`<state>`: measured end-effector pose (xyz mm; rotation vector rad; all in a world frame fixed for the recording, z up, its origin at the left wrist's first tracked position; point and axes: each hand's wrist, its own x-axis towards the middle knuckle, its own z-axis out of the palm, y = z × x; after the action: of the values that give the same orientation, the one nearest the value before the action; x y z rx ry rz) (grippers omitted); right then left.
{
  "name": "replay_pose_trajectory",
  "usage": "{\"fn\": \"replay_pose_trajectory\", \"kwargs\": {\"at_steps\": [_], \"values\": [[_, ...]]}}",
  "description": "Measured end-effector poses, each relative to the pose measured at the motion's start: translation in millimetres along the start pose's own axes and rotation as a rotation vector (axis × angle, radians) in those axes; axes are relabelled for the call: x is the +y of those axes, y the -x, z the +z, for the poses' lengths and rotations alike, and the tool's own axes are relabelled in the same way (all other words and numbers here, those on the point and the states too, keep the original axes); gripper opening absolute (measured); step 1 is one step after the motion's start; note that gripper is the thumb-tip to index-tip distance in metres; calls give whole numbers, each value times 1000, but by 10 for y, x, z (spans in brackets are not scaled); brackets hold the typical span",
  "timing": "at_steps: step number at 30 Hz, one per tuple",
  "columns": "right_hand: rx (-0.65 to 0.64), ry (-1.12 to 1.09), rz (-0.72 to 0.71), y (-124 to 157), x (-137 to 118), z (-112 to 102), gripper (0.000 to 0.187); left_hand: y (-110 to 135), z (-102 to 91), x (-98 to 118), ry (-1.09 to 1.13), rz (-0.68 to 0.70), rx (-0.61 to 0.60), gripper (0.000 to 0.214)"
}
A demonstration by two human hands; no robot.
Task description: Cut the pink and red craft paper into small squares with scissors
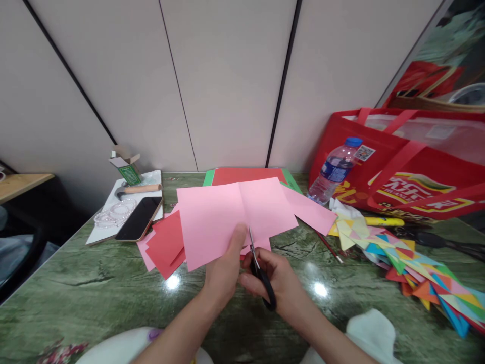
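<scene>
A pink sheet of paper (215, 217) with a crease down its middle is held up over the table. My left hand (225, 265) grips its lower edge, thumb on top, close to the crease. In my right hand (275, 275) are scissors with black handles (265, 285). Their blades meet the paper's lower edge at the crease, just right of my left thumb. Whether the blades are parted is hard to see. Below the sheet lie red paper pieces (166, 245) and more pink paper (310, 210).
A phone (140, 218), hammer (142, 189), beads (115, 213) and small green box (129, 172) sit at left. On the right are a water bottle (335, 169), a red bag (401, 167), colourful folded paper pieces (420, 268) and a yellow marker (384, 221). A wall panel (227, 91) stands behind.
</scene>
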<state>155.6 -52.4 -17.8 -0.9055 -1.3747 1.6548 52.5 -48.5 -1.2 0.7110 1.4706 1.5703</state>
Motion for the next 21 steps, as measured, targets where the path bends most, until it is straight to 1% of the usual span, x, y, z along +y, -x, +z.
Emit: {"fn": "replay_pose_trajectory", "kwargs": {"at_steps": [2, 6, 7, 9, 13, 16, 19, 21], "values": [[1, -6, 16, -2, 8, 3, 30, 8, 5, 13, 7, -3, -10, 39], [-1, -20, 46, 0, -12, 16, 28, 28, 25, 31, 25, -66, -43, 42], [-1, -28, 47, 0, -21, 19, 28, 36, 32, 39, 28, -59, -40, 42], [-1, -57, 29, -2, -40, 19, 30, 55, 52, 64, 41, -42, -24, 39], [12, -96, -4, -17, -56, 8, 35, 106, 98, 140, 52, -95, -30, 31], [18, -88, -3, -26, -62, 6, 36, 131, 121, 183, 58, -99, -20, 28], [30, -74, 15, -25, -74, 11, 36, 129, 116, 178, 48, -99, 0, 27], [38, -66, 18, -22, -80, 12, 37, 112, 95, 147, 38, -94, -21, 29]]}}
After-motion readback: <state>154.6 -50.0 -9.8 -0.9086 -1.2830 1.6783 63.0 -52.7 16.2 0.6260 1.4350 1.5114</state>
